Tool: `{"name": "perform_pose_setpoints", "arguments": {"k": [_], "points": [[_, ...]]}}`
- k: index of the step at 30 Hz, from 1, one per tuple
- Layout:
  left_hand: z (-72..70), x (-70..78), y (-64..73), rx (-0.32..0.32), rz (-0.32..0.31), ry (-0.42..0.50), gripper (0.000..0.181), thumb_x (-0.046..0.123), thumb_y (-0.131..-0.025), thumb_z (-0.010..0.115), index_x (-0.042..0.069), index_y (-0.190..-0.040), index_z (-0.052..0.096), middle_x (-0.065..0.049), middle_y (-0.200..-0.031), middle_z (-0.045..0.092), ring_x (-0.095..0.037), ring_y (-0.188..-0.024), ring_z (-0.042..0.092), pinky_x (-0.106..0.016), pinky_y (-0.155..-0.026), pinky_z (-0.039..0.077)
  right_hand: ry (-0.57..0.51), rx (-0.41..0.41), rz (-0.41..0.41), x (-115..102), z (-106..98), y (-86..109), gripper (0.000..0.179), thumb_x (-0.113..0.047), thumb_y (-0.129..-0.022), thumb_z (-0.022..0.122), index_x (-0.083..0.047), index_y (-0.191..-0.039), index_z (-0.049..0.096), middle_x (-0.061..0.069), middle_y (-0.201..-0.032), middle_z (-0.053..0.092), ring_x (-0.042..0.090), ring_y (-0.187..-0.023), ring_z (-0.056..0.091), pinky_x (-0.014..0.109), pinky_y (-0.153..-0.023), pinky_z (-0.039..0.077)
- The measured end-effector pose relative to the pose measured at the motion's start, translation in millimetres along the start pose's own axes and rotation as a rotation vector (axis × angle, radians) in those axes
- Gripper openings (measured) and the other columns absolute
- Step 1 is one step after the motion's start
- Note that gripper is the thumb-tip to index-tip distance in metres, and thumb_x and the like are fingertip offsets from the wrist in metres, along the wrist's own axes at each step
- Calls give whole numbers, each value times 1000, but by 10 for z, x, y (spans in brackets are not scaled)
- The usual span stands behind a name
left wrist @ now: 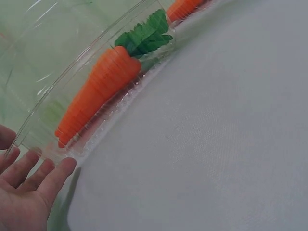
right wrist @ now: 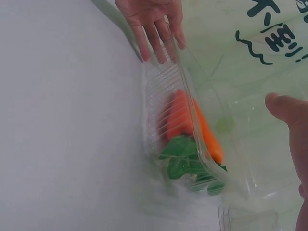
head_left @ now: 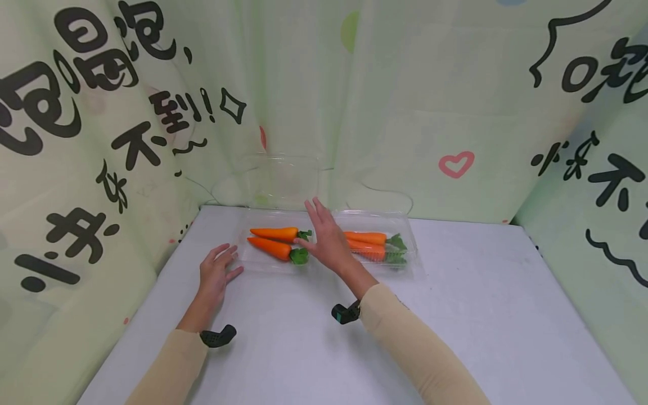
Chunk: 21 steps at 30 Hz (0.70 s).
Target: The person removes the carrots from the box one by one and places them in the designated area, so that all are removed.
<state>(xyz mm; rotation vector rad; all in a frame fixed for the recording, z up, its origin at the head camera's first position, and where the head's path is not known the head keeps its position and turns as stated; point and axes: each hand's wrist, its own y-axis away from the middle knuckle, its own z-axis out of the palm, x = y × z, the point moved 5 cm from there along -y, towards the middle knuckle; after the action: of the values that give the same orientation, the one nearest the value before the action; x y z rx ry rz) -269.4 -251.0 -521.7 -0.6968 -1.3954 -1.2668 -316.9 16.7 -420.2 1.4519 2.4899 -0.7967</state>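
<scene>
A clear plastic clamshell box [head_left: 273, 266] stands at the back left of the table with two orange carrots [head_left: 270, 247] in it, green tops toward the right. Its transparent lid [head_left: 283, 177] is raised at the back. My left hand [head_left: 215, 275] is at the box's left end, fingers spread and fingertips right at the wall, as the left wrist view also shows. Over the box's right end reaches my right hand [head_left: 329, 242], fingers extended and holding nothing. Beside it on the right, a second clear box [head_left: 412, 247] holds more carrots [head_left: 367, 250] with green tops, partly hidden by my right hand.
White cloth covers the table [head_left: 314, 343], and both boxes sit near its back edge. Behind it hangs a pale green curtain [head_left: 405, 112] with black lettering, which also runs along the left and right sides.
</scene>
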Motion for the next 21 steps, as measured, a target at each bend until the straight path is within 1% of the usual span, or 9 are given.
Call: {"name": "perform_pose_setpoints", "arguments": {"k": [5, 8, 10, 14, 21], "points": [[1, 4, 10, 1, 1, -3, 49, 21, -102, 46, 16, -149, 33, -5, -153, 41, -20, -137, 43, -35, -98, 52, -9, -51, 26, 19, 58, 49, 85, -44, -83, 73, -18, -152, 30, 3, -162, 22, 25, -144, 32, 46, -109, 44], [2, 14, 21, 3, 4, -7, 49, 22, -102, 46, 15, -149, 33, -5, -153, 41, -20, -137, 43, -35, -99, 52, -2, -79, 39, 29, 89, 72, 78, -47, -83, 72, -17, -148, 38, 3, -159, 29, 25, -143, 34, 45, -109, 45], [-1, 18, 25, 5, 9, -17, 49, 23, -102, 45, 15, -149, 33, -5, -153, 41, -20, -137, 43, -35, -100, 51, -4, -96, 45, 32, 106, 90, 75, -48, -84, 71, -18, -146, 41, 3, -157, 33, 25, -142, 36, 46, -110, 44], [-6, 18, 28, 2, 22, -50, 49, 23, -102, 44, 15, -149, 33, -4, -153, 41, -20, -138, 43, -34, -101, 50, -13, -113, 44, 30, 135, 131, 68, -47, -84, 70, -17, -141, 47, 3, -152, 40, 24, -139, 40, 46, -107, 46], [-19, 22, 43, -9, 35, -83, 48, 21, -102, 43, 14, -149, 32, -5, -153, 41, -20, -138, 43, -31, -100, 50, -27, -142, 13, 12, 208, 193, 63, -45, -83, 73, -15, -135, 54, 4, -144, 50, 26, -131, 48, 43, -105, 49]]}}
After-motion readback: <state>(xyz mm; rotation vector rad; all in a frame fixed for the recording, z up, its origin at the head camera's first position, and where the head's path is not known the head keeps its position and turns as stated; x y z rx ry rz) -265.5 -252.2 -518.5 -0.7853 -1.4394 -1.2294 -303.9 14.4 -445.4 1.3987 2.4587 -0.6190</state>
